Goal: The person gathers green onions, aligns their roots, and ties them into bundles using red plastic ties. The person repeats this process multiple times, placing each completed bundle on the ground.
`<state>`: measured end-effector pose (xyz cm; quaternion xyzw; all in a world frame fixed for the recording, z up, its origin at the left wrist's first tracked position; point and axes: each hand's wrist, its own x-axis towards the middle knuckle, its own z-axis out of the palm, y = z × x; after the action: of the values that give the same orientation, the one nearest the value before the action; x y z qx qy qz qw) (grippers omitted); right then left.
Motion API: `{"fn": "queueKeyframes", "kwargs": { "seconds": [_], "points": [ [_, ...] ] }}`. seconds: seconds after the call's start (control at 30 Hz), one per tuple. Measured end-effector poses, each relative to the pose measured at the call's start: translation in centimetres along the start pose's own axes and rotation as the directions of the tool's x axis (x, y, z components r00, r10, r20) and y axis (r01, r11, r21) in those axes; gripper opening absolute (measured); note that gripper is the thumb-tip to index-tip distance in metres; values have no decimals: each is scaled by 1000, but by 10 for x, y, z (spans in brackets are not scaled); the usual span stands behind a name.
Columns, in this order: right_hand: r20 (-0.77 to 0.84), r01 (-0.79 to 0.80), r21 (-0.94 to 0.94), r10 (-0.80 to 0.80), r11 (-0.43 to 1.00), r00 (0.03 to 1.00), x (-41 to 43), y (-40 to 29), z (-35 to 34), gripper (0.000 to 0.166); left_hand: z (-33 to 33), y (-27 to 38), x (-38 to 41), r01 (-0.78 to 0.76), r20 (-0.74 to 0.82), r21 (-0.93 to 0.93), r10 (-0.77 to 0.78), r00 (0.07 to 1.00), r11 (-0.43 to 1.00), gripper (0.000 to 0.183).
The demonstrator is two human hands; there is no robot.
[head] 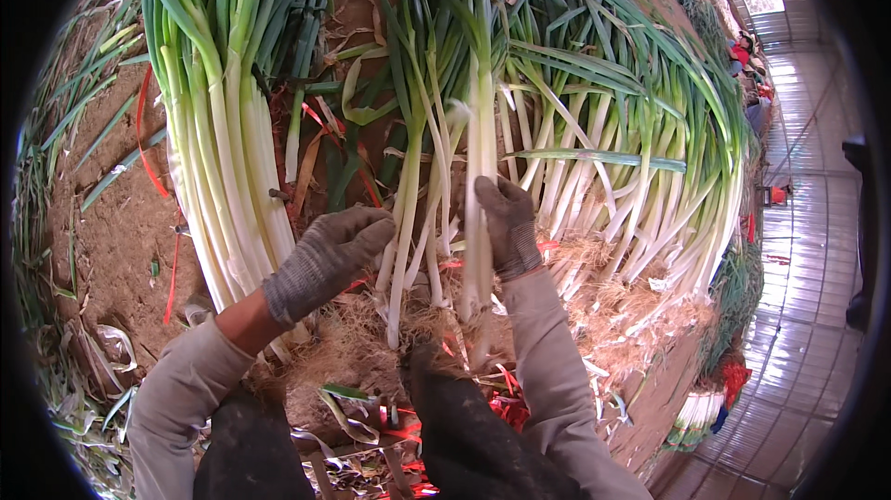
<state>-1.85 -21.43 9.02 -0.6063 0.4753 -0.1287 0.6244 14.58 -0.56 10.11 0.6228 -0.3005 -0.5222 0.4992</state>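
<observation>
My left hand (330, 260), in a dirty grey knit glove, has its fingers curled beside some thin green onion stalks (412, 173). Whether it pinches anything is hidden. My right hand (508, 225), gloved too, grips long white-stemmed green onions (480, 110) from the right, thumb across the stems. Those stems are blurred at their lower ends. Left of my hands lies a thick bundle of large green onions (226, 152), leaves pointing away from me. To the right spreads a long pile of green onions (612, 145) with brown roots towards me.
Red plastic strips (144, 131) and loose leaves litter the dirt floor (111, 221). My dark-trousered knee (480, 430) is close below my hands. A tied onion bundle (696, 409) stands at the far right. A person in red (742, 49) is in the distance near a metal-panelled wall (800, 256).
</observation>
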Motion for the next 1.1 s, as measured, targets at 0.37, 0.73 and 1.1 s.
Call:
{"fn": "queueKeyframes", "kwargs": {
  "seconds": [0.37,0.73,1.1],
  "points": [
    [218,-117,-57,126,992,968,-82,52,55,36,23,-50,14,464,148,-712,-534,833,527,40],
    [61,30,52,-33,998,998,-96,33,45,26,26,-54,14,267,-44,-707,-418,907,655,28],
    [474,199,-148,-107,969,874,-84,76,57,23,30,-53,5,260,8,-660,-340,940,705,33]
  ]
}}
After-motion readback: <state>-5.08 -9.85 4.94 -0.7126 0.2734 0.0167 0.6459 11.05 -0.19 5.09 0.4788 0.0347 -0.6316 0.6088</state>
